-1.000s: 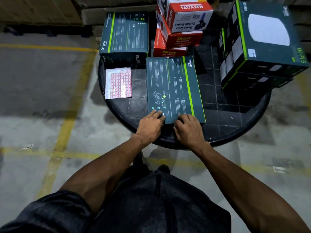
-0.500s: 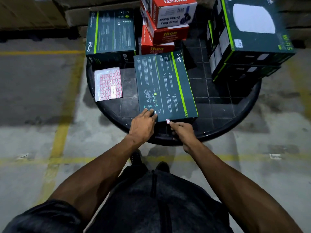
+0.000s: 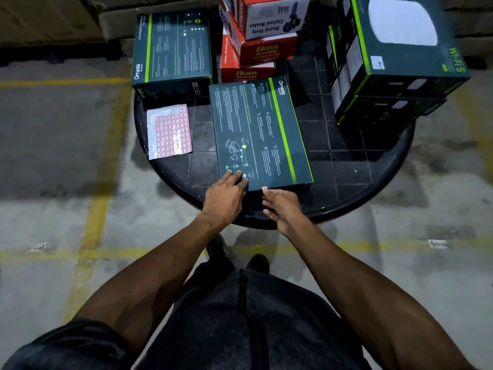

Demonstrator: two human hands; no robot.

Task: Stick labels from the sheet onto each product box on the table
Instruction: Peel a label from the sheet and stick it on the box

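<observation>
At the far left of the round counter (image 3: 373, 198) we found the label sheet (image 3: 169, 132) lying flat, just in front of a dark green box (image 3: 173, 49). Right of the sheet a second green box, the flat box (image 3: 260, 134), lay on its broad face near the front edge of the counter. Our left hand (image 3: 224, 201) rested on its near left corner, grip released, fingers straight and pressing on the top. Just beside it our right hand (image 3: 284, 206) sat at the box's front edge with fingers loosely extended, grasping nothing; one fingertip touched a small red label (image 3: 264, 188) stuck at that edge. Behind the flat box stood a stack of red boxes (image 3: 256, 36), three high. At the far right stood a large green box (image 3: 400, 41) on top of another like it. Beyond the counter, cardboard cartons (image 3: 53, 17) lined the concrete floor (image 3: 53, 129).
</observation>
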